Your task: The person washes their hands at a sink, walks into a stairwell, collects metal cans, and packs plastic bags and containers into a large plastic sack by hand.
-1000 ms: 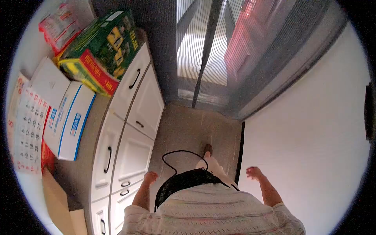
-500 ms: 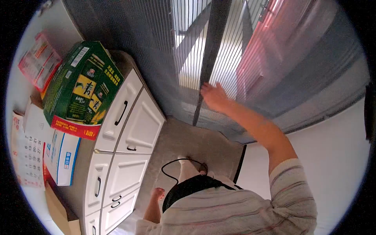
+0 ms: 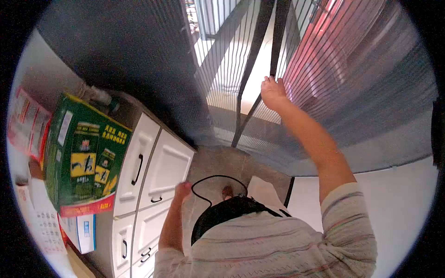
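A dark, finely striped mesh door curtain (image 3: 306, 88) hangs in front of me, with black edge bands that part in a narrow gap. My right hand (image 3: 273, 92) is raised at the right-hand panel, fingers bent round its black edge band (image 3: 278, 41). The left panel (image 3: 227, 69) hangs beside the gap, apart from my hand. Down at my side, near the white cabinet, my left hand (image 3: 184, 189) is small and blurred, and its fingers cannot be made out.
On my left stands a white cabinet (image 3: 160, 167) with black handles. A green box (image 3: 88, 157), a blue-and-white box (image 3: 85, 234) and a calendar (image 3: 46, 231) are on or beside its top. A black cord loop (image 3: 218, 176) hangs at my waist. A white wall (image 3: 389, 208) is to the right.
My right hand has moved up and to the right with the curtain's edge, and a gap has opened between the bands. My view has shifted, and my feet have changed position.
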